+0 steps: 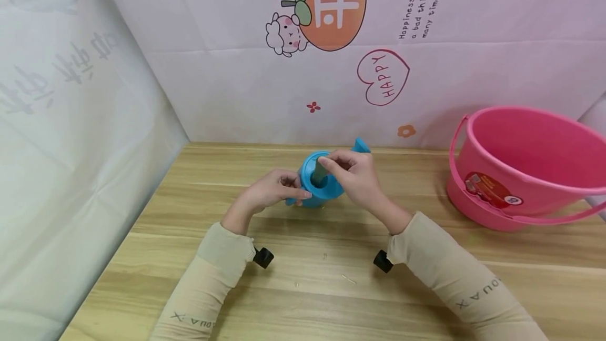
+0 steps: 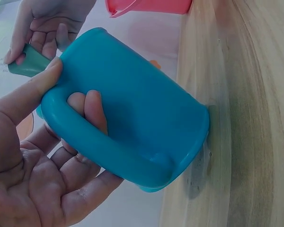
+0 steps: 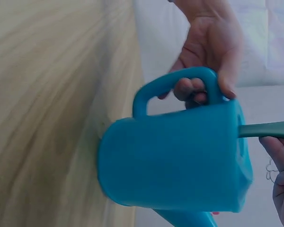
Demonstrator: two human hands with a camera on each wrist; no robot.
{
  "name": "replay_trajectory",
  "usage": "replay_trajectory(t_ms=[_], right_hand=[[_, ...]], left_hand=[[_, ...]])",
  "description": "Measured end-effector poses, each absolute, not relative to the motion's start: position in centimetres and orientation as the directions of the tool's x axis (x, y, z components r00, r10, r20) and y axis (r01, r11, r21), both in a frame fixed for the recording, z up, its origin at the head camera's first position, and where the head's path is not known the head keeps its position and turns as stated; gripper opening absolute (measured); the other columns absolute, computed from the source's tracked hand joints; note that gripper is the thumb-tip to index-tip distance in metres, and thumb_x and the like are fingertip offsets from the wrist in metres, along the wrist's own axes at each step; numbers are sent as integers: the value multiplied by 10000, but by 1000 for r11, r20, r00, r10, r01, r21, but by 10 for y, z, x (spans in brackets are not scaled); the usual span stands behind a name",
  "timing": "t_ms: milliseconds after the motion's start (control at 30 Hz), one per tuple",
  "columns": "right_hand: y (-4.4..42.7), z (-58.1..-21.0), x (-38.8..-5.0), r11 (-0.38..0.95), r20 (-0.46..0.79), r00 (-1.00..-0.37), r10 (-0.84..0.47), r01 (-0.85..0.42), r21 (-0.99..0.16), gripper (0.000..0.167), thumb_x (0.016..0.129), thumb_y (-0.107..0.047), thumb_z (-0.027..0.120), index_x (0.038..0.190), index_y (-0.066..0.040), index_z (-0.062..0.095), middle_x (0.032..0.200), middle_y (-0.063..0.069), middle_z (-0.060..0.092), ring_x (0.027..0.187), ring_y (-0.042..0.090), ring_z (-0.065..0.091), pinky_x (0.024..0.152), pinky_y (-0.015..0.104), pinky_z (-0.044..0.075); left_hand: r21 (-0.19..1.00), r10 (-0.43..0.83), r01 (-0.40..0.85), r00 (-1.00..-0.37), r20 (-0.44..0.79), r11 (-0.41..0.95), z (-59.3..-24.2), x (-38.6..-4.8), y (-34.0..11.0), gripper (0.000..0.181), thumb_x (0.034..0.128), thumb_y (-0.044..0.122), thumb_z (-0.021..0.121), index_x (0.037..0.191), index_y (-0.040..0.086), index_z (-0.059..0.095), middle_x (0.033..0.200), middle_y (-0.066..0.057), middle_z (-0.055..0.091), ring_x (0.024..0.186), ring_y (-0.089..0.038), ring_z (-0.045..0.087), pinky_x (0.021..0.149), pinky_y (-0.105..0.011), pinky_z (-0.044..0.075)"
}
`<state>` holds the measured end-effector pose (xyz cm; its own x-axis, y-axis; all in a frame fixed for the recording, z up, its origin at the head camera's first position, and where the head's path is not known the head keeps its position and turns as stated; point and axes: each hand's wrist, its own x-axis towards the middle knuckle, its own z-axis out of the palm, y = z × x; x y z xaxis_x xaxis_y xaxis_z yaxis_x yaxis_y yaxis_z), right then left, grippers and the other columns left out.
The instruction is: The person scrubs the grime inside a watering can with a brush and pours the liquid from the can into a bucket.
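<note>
Down at the near edge, the left sleeve (image 1: pixel 203 278) and right sleeve (image 1: pixel 454 262) run off the bottom of the head view, each bearing dark letters, among them an X; farther in, at the back of the wooden table (image 1: pixel 293 314), the left hand (image 1: pixel 272 193) has its fingers curled through the handle of a blue watering can (image 2: pixel 132 104), thumb at the rim, while the right hand (image 1: pixel 352 175) pinches a green tool (image 3: pixel 262 130) between thumb and fingers; the tool's lower part goes down into the can, its far end hidden there; whether the base rests fully on the table is hard to judge; the head view alone shows the spout's flared tip (image 1: pixel 361 146), the right wrist view just a cut-off stretch of spout, and the left wrist view best shows the tool broadening at its held end; right of the can, well apart, a pink bucket (image 1: pixel 497 172), cut off by the frame, carries a red label (image 1: pixel 492 189) with print too small to read; behind, a printed cloth (image 1: pixel 236 67) reads "HAPPY" in a heart and "Happiness itself", "a bad thing, but", "many times more"; the characters at far left are faint.
</note>
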<state>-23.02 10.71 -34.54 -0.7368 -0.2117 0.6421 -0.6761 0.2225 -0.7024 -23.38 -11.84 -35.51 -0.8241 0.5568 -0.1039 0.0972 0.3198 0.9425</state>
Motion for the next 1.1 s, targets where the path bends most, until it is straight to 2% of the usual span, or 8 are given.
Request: replay_trajectory(t_ms=[133,333,467,567,700,800,933,1100], right_hand=[[108,-344,-231,181,644,-754,-130,-657,-732,89,942,36,707,875,73,752,721,135,686,595,224,588,540,195,438],[106,-350,-229,219,642,-740,-200,-673,-707,81,936,40,714,869,73,746,685,134,660,546,148,509,512,198,396],[109,-344,-229,165,640,-757,-129,-653,-739,89,938,60,699,866,92,741,725,157,691,606,142,626,574,193,491],[109,-342,-227,152,628,-772,-100,-636,-757,95,946,42,697,880,88,749,751,159,709,654,136,672,598,198,515],[107,-346,-226,195,615,-771,-163,-637,-746,111,955,12,704,883,76,759,725,141,697,585,131,576,540,198,435],[106,-348,-226,186,625,-764,-160,-645,-741,109,946,36,703,863,83,754,714,146,694,578,134,581,545,197,440],[107,-344,-227,145,627,-772,-101,-635,-759,111,944,41,701,852,82,749,735,152,707,648,164,670,591,200,499],[106,-348,-226,177,602,-783,-158,-622,-762,132,962,7,697,867,78,754,728,146,694,573,174,577,550,190,453]], left_hand=[[943,557,100,-824,-100,317,-356,-234,-118,241,977,106,706,764,68,600,769,-85,653,893,-492,567,720,-323,472],[950,563,92,-821,-97,298,-357,-234,-118,248,982,94,695,758,65,594,757,-75,647,893,-522,550,725,-325,475],[951,561,89,-822,-99,297,-358,-235,-117,245,979,90,701,760,64,596,756,-66,648,903,-524,559,722,-321,477],[949,560,92,-823,-97,300,-357,-234,-117,247,980,92,700,759,63,592,759,-77,649,907,-531,560,718,-321,478],[953,560,90,-823,-93,290,-357,-233,-119,252,982,87,693,756,56,586,766,-108,649,914,-565,536,724,-328,478],[952,556,87,-825,-96,294,-358,-233,-119,250,979,87,698,755,59,591,772,-115,653,903,-541,544,723,-324,477],[948,558,95,-824,-96,304,-358,-233,-118,246,976,104,705,759,64,596,773,-103,655,867,-475,559,713,-321,469],[947,559,104,-825,-88,304,-356,-233,-118,246,977,102,703,760,59,595,762,-88,651,839,-457,551,710,-328,463]])
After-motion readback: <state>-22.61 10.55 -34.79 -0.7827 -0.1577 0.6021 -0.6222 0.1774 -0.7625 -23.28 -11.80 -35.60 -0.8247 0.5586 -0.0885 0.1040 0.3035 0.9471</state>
